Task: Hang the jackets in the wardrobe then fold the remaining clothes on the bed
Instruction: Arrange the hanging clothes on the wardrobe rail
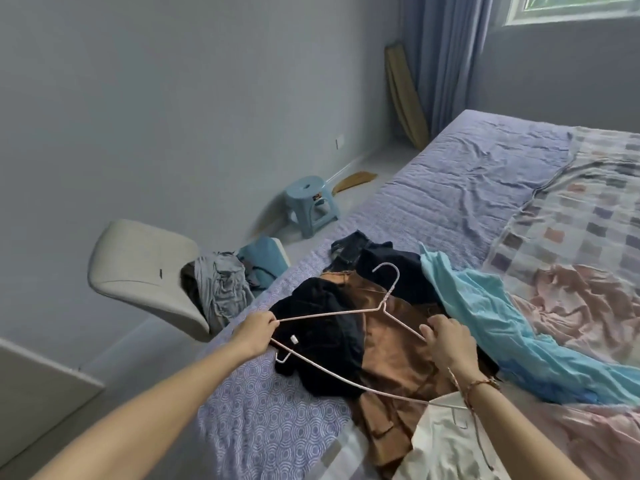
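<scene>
The left hand (256, 327) pinches one end of two thin hangers (329, 314), and the right hand (448, 341) grips the other side, just above the pile of clothes (391, 351) on the bed (450, 188). The hangers look tangled, so I think pulling them apart may snag the cloth.

White garment (446, 445) cut off by bottom edge.

Grey walls (173, 98), a blue stool (310, 206), and seemingly a pale chair (138, 268).

No wording can be read. A small dark label (317, 199) is seen on the far blue stool (309, 187), its print too blurred.
</scene>
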A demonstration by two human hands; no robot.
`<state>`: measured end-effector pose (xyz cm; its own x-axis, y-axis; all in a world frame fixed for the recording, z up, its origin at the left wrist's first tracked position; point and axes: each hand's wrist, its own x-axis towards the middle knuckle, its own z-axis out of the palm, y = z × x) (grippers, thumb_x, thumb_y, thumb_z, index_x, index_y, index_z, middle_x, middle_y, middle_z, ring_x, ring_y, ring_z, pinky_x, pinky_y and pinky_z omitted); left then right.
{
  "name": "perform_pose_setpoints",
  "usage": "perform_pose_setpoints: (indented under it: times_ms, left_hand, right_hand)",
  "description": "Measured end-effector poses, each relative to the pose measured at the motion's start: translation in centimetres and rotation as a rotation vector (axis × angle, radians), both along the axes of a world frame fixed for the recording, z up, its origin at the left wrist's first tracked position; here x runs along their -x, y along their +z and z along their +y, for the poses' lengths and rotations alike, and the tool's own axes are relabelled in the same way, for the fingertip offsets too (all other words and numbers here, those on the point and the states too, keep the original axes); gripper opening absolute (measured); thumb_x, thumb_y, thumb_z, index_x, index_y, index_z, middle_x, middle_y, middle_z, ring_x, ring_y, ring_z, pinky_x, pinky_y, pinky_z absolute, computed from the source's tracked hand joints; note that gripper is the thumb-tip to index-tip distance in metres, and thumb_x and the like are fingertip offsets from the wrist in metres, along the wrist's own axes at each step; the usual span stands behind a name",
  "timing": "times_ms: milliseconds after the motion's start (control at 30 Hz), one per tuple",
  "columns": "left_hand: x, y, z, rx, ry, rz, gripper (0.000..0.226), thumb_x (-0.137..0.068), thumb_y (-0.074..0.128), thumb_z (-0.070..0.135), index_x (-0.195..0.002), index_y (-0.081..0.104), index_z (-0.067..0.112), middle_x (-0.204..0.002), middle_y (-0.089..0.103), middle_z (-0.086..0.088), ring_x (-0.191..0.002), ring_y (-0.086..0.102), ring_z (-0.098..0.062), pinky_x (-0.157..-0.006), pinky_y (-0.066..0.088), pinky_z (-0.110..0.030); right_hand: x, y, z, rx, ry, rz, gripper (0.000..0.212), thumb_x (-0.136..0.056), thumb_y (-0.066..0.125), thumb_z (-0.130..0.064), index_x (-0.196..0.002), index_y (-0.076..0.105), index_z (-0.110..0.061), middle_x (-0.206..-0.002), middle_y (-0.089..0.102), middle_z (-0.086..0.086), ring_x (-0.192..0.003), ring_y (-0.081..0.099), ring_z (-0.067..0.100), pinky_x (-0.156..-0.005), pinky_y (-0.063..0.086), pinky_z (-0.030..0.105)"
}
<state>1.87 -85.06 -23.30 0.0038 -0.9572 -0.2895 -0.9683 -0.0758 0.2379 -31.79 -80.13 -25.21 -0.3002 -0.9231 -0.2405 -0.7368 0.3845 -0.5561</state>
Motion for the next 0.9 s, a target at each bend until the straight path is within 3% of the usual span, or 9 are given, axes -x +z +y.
perform_pose_setpoints:
  times_ms: [67, 100, 267, 400, 567, 667, 734, 834, 901]
  left_hand:
    - [-2.9, -2.6, -1.8, -0.092, -0.009, -0.139, 0.039, -0.098, 0.038, 0.033, -0.131, 0.043, 0.012, -0.137, 0.044, -0.009, -0.123, 0.045, -0.027, -0.096, 0.040, -0.037]
    - [-4.4, -3.8, -2.5, -0.158, 0.011, -0.183, 0.045, -0.098, 0.038, 0.033, -0.137, 0.036, 0.011, -0.142, 0.038, -0.011, -0.128, 0.041, -0.029, -0.101, 0.037, -0.038]
    - [-11.1, -9.2, -6.8, -0.259, 0.151, -0.134, 0.027, -0.095, 0.044, 0.027, -0.099, 0.057, 0.003, -0.102, 0.054, -0.015, -0.102, 0.054, -0.030, -0.085, 0.045, -0.035]
    - [-16.1, -11.4, -11.2, -0.278, 0.233, -0.146, 0.030, -0.096, 0.040, 0.030, -0.112, 0.054, 0.009, -0.116, 0.050, -0.013, -0.109, 0.051, -0.030, -0.093, 0.043, -0.037]
    - [-24.3, -15.6, -18.2, -0.241, 0.388, -0.085, 0.023, -0.092, 0.043, 0.021, -0.070, 0.042, 0.015, -0.098, 0.054, -0.016, -0.094, 0.055, -0.033, -0.079, 0.045, -0.038]
    - [-28.1, -18.9, -22.1, -0.223, 0.482, -0.028, 0.016, -0.093, 0.045, 0.024, -0.100, 0.056, 0.014, -0.113, 0.054, -0.013, -0.106, 0.052, -0.032, -0.085, 0.042, -0.034]
    - [-30.2, -21.2, -24.2, -0.207, 0.519, -0.014, 0.010, -0.094, 0.046, 0.025, -0.100, 0.053, 0.024, -0.116, 0.054, -0.009, -0.115, 0.049, -0.031, -0.089, 0.038, -0.032]
    - [-33.0, -24.0, -26.6, -0.166, 0.613, 0.081, 0.039, -0.095, 0.047, 0.025, -0.133, 0.045, 0.019, -0.138, 0.045, -0.011, -0.129, 0.040, -0.029, -0.102, 0.033, -0.033]
    - [-35.0, -26.4, -28.6, -0.133, 0.698, 0.196, 0.049, -0.096, 0.046, 0.021, -0.143, 0.034, 0.014, -0.148, 0.035, -0.011, -0.135, 0.033, -0.028, -0.109, 0.032, -0.037]
  right_hand:
    - [-2.5, -1.8, -2.5, -0.041, 0.021, 0.037, 0.037, -0.095, 0.047, -0.036, -0.124, 0.054, -0.013, -0.125, 0.056, 0.012, -0.115, 0.050, 0.032, -0.093, 0.040, 0.037]
    - [-4.0, -2.8, -3.4, -0.065, 0.049, -0.009, 0.038, -0.095, 0.047, -0.034, -0.124, 0.054, -0.012, -0.124, 0.057, 0.012, -0.115, 0.051, 0.032, -0.093, 0.040, 0.036]
    - [-11.7, -6.6, -7.1, -0.151, 0.106, -0.314, 0.019, -0.095, 0.048, -0.025, -0.101, 0.060, -0.012, -0.102, 0.067, 0.007, -0.099, 0.059, 0.026, -0.077, 0.041, 0.029]
    - [-17.9, -8.3, -11.7, -0.227, 0.191, -0.413, 0.011, -0.095, 0.046, -0.022, -0.091, 0.057, -0.022, -0.091, 0.068, 0.001, -0.092, 0.061, 0.020, -0.074, 0.040, 0.026]
    - [-28.3, -11.4, -19.0, -0.243, 0.306, -0.586, 0.019, -0.094, 0.048, -0.017, -0.081, 0.058, -0.026, -0.076, 0.068, -0.002, -0.068, 0.061, 0.012, -0.067, 0.047, 0.022]
    - [-33.3, -14.0, -22.5, -0.280, 0.330, -0.687, 0.018, -0.094, 0.050, -0.017, -0.081, 0.060, -0.026, -0.072, 0.069, 0.001, -0.057, 0.059, 0.003, -0.060, 0.046, 0.017]
    - [-35.6, -16.2, -24.3, -0.314, 0.331, -0.710, 0.015, -0.093, 0.052, -0.017, -0.085, 0.063, -0.023, -0.069, 0.069, 0.001, -0.055, 0.059, 0.002, -0.063, 0.048, 0.020]
    - [-37.7, -18.2, -26.7, -0.343, 0.336, -0.777, 0.014, -0.093, 0.053, -0.014, -0.087, 0.064, -0.017, -0.064, 0.068, 0.000, -0.052, 0.058, 0.004, -0.058, 0.047, 0.018]
    - [-39.4, -20.5, -28.3, -0.361, 0.343, -0.782, 0.014, -0.094, 0.051, -0.013, -0.087, 0.063, -0.016, -0.064, 0.067, 0.000, -0.052, 0.058, 0.004, -0.056, 0.045, 0.016]
